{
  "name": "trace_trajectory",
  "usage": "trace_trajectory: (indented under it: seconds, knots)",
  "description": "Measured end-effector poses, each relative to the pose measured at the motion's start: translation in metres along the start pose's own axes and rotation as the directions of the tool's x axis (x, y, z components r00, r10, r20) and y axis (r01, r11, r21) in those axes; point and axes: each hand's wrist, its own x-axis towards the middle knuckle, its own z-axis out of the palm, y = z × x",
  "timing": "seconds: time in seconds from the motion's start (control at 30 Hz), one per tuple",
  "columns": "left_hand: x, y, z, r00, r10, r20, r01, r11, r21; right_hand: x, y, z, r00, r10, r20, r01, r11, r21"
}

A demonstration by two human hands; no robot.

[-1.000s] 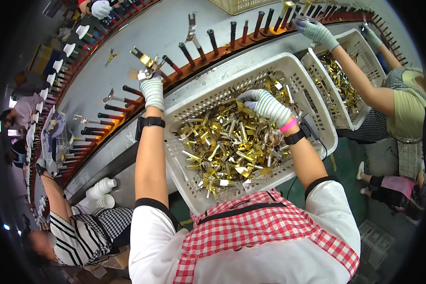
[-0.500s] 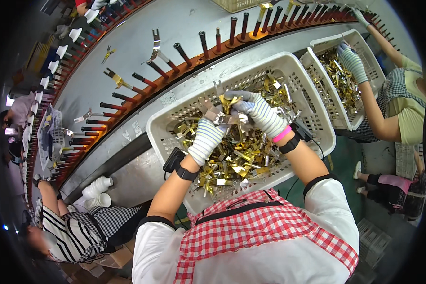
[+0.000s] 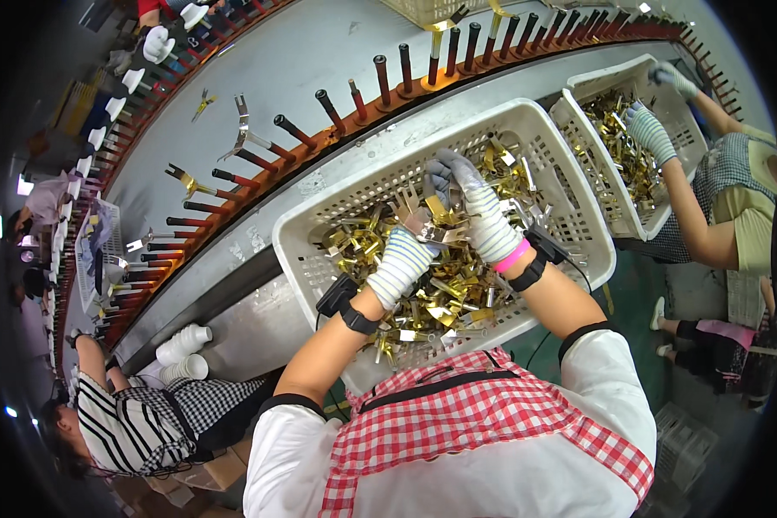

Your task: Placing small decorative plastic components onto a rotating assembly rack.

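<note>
My left hand (image 3: 403,262), in a striped glove with grey fingers, is closed on a forked metal piece (image 3: 411,212) above a white basket (image 3: 295,259). More metal pieces crowd its fingertips, and I cannot tell which of them it holds. My right hand (image 3: 479,207), gloved alike, is just to the right and slightly farther away. Its fingers are bent downward near a gold metal piece (image 3: 439,210); whatever they grip is hidden. Beneath both hands lies a heap of gold and silver metal pieces (image 3: 445,302).
Beyond the basket curves a conveyor with dark-tipped red pegs (image 3: 328,108), some carrying forked metal pieces (image 3: 243,125). At right, a co-worker's gloved hand (image 3: 652,134) is over a second basket (image 3: 570,129). Stacked white cups (image 3: 184,344) and another person (image 3: 138,414) are at left.
The pegs and their forked pieces have shifted left along the conveyor. My right hand has drawn up and away from the left, which still holds metal. The co-worker's far hand has come to the second basket.
</note>
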Motion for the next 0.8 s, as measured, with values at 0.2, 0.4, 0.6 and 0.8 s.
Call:
trace_trajectory:
  seconds: [0.2,0.4,0.6,0.8]
  knots:
    - [0.044,0.028,-0.092,0.964,-0.166,-0.207,-0.030,0.708,-0.705,0.009,-0.017,-0.004,0.991,-0.081,0.111,0.095,0.987,-0.130]
    - [0.106,-0.043,-0.174,0.693,-0.266,-0.670,-0.224,0.804,-0.550,0.020,-0.013,-0.009,0.998,-0.043,0.045,0.051,0.975,-0.215]
    - [0.128,-0.115,-0.200,0.681,-0.144,-0.718,0.460,0.847,0.267,0.019,-0.007,-0.017,0.996,-0.043,0.072,0.057,0.978,-0.201]
    - [0.041,-0.231,-0.270,0.506,-0.087,-0.858,0.626,0.721,0.296,0.017,0.001,0.024,0.936,0.120,0.331,0.155,0.704,-0.693]
